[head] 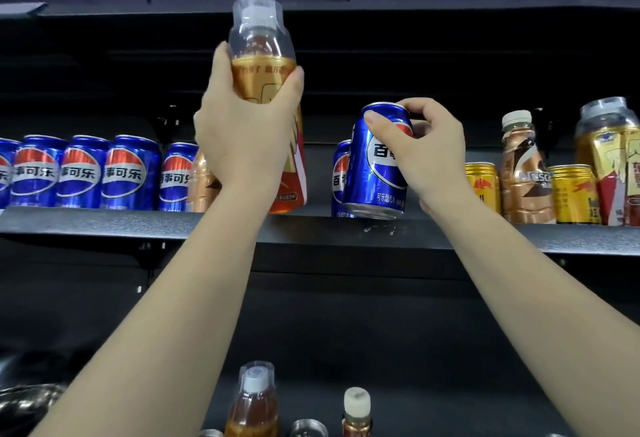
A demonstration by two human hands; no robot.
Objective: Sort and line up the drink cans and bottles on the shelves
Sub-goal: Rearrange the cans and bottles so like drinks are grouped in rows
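My left hand [242, 135] grips a tall gold-and-red tea bottle [263, 66] with a clear cap cover, held upright over the black shelf [104, 223]. My right hand [429, 152] grips a blue Pepsi can [377, 173] near its top; the can is tilted, its base just above the shelf's front edge. Behind it stands another Pepsi can [339, 177]. A row of several Pepsi cans [83, 173] lines the shelf's left part, with a bronze bottle [202, 180] partly hidden behind my left wrist.
On the shelf's right stand two gold Red Bull cans [481, 187] [575, 194], a bronze Nescafe bottle [526, 173] and another gold tea bottle [613, 159]. Below, on a lower shelf, are a tea bottle [254, 402], a small capped bottle [356, 409] and can tops.
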